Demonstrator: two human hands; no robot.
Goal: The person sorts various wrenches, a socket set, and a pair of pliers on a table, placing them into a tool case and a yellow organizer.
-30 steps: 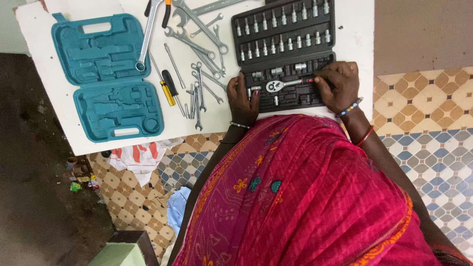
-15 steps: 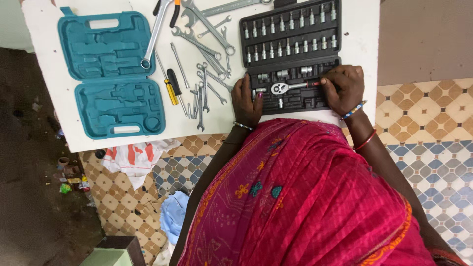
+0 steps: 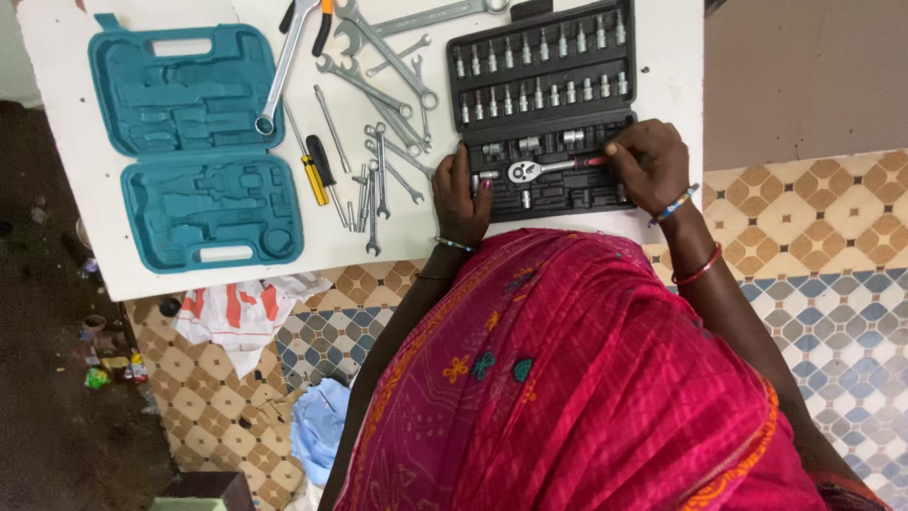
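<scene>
Head camera, looking straight down: a person in a bright pink garment leans over a white desk point(image 3: 662, 57) set on a patterned tile floor. Near the desk's right edge lies an open black socket case point(image 3: 544, 104), its upper rows filled with small upright sockets. In the case's lower tray, close to the desk's near edge, rests a small metal ratchet point(image 3: 544, 168) with a round head and a slim handle, lying flat in its moulded slot.

The right hand point(image 3: 648, 166) has its fingers curled down over the handle end of the ratchet, touching it; whether it truly grips cannot be told. The left hand point(image 3: 461, 194) lies loosely cupped on the case's left edge, steadying it and holding nothing.

The ratchet looks stiff, fairly dense for its size, smooth and a little slippery; the handle seems the natural place to pinch it.

Left of the case are scattered spanners point(image 3: 378, 66), a yellow screwdriver point(image 3: 312, 175), and an open teal tool case point(image 3: 194, 142) towards the desk's left edge
</scene>
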